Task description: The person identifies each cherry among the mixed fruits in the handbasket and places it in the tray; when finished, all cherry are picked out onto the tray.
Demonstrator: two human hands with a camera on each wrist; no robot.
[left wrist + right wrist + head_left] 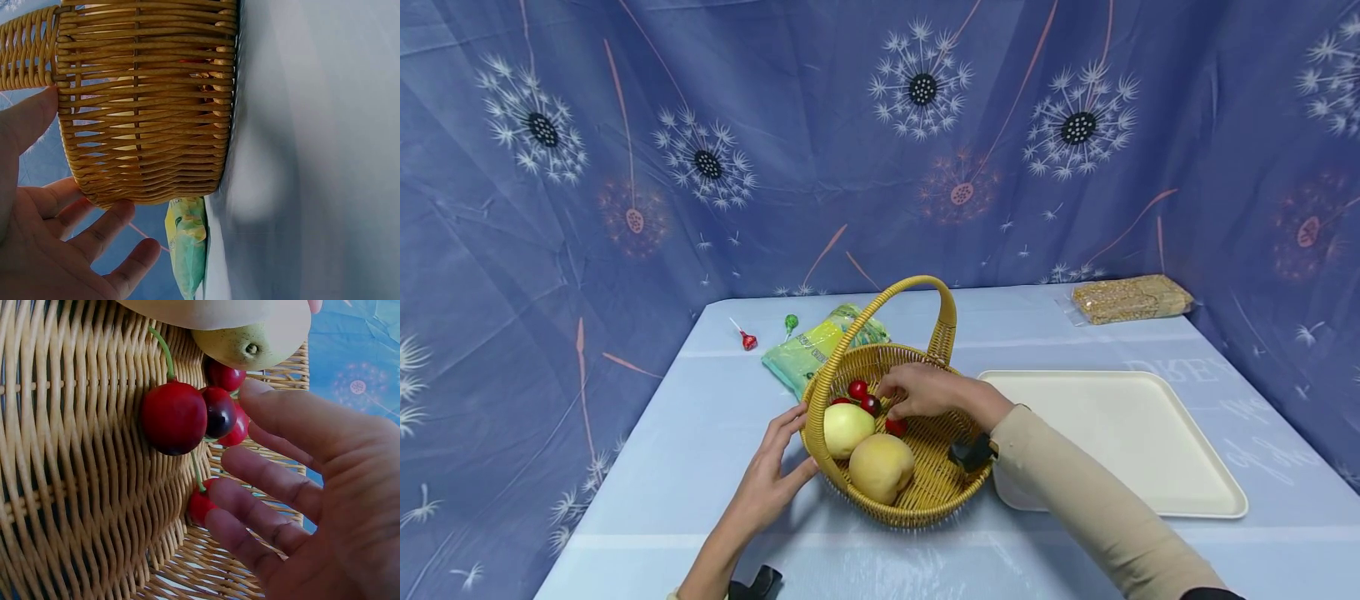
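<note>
A wicker basket (936,479) with a tall arched handle stands on the table. My left hand (763,479) touches its left side, thumb and fingertips resting near the rim (69,125) with the fingers spread. Inside the basket, my right hand (925,390) reaches down among several red cherries (174,417). Its fingers are loosely bent and apart from the thumb, beside a cherry (201,503) partly hidden behind the fingertips. A pale yellow-green round fruit (847,431) and a yellow round fruit (882,468) lie at the basket's left.
Right of the basket lies a cream tray (1097,442). A green and yellow packet (808,354) lies behind the basket. Red (748,340) and green (791,322) lollipops lie at the back left, a clear-wrapped golden pack (1131,298) at the back right.
</note>
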